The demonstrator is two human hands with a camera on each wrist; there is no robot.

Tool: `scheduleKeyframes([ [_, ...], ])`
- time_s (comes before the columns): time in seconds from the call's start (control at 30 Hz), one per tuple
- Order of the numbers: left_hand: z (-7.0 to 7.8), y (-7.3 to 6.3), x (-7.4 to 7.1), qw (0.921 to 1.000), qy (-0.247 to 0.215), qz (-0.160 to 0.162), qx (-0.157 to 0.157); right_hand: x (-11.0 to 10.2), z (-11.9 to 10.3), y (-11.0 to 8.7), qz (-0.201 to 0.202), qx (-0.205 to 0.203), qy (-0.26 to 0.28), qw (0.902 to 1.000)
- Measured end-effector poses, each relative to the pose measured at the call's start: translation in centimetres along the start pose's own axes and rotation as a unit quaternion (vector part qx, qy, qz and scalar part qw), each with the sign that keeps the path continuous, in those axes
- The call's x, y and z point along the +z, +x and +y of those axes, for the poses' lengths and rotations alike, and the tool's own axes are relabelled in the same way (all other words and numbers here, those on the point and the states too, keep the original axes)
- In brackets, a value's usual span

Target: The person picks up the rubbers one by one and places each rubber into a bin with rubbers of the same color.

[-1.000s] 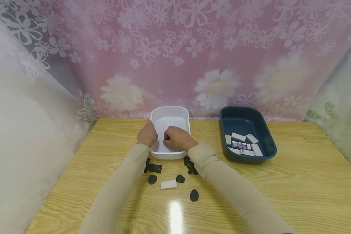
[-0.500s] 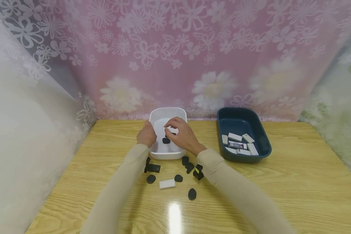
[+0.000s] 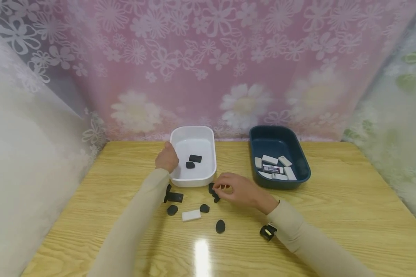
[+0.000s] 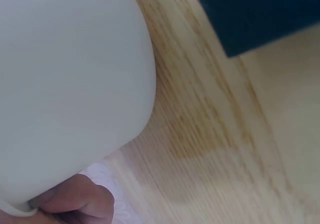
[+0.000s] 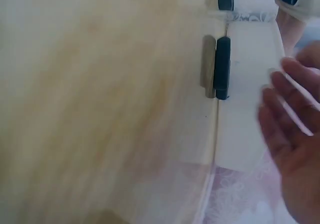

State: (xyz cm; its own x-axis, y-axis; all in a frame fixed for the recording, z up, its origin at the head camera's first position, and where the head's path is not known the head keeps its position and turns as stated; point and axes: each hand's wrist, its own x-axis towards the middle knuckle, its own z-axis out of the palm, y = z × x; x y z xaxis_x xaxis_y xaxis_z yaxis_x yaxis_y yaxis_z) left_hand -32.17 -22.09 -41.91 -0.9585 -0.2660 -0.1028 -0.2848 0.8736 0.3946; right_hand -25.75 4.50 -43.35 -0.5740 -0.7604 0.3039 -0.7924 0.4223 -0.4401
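In the head view my left hand holds the left rim of a white tub; the left wrist view has its fingers curled at the rim. Inside the tub lie a black rectangular block and a rounded black piece. My right hand is over the table just right of the tub's front corner, nothing held. Its thumb and forefinger overlap small black pieces there. In the right wrist view its fingers are loosely spread, apart from a dark piece.
A dark blue tub at the right holds several white eraser-like blocks. On the table before the white tub lie a black block, rounded black pieces and a white block. A floral curtain hangs behind.
The right hand has let go of a black piece in the white tub and moved out, toward me and right, over the black pieces on the table. The left hand stays at the rim.
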Motion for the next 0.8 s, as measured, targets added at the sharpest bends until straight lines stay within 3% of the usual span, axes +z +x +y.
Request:
scheduleKeyframes([
  [0.13,0.1,0.1,0.1,1.0,0.008,0.0,0.0,-0.1,-0.5,-1.1,-0.084,0.014,-0.038,0.9957],
  [0.23,0.0,0.1,0.0,0.9999,0.009,-0.007,0.005,0.0,-0.7,-1.3,-0.118,0.017,-0.055,0.9913],
  [0.57,0.1,0.0,-0.1,0.9998,0.006,-0.016,0.004,0.4,-1.1,-0.9,-0.106,0.007,-0.022,0.9941],
  [0.8,-0.1,0.1,0.1,0.9999,0.005,-0.01,0.001,0.4,-1.3,-0.6,-0.106,0.016,-0.034,0.9937],
])
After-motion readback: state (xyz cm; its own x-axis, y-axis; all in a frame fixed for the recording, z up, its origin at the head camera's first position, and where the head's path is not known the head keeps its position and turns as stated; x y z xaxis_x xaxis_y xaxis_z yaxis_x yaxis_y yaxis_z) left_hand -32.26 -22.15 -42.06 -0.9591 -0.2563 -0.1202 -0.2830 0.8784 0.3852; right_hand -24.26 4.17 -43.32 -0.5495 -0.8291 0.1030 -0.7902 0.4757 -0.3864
